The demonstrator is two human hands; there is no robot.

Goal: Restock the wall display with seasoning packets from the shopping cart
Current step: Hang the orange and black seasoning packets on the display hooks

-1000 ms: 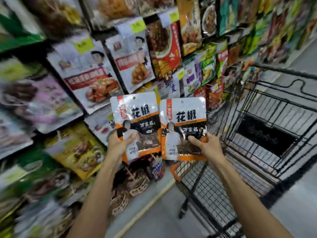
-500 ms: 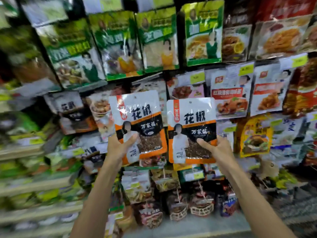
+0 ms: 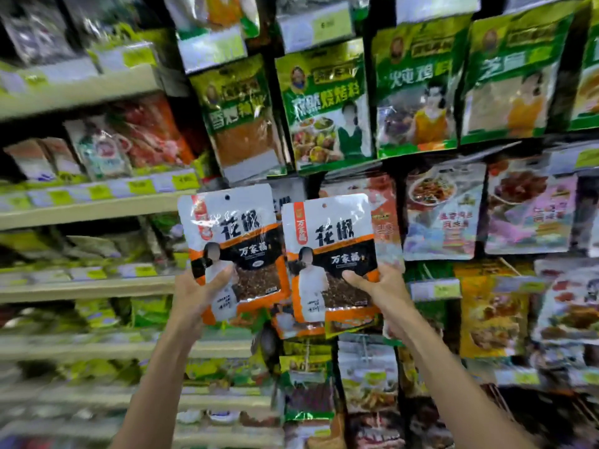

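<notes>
Left hand (image 3: pixel 197 296) grips left packet (image 3: pixel 236 241), right hand (image 3: pixel 384 294) grips right packet (image 3: pixel 334 251), as before. Both are now held up before the wall display (image 3: pixel 372 14).

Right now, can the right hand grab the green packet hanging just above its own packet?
Probably not: the right hand grips a white packet, so its grip is taken. Nothing else blocks the green packet.

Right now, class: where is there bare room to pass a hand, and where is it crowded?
Bare: the dark slot between the shelf board and the yellow-green packs below. Crowded: hanging packets right of the held packets sit edge to edge.
</notes>
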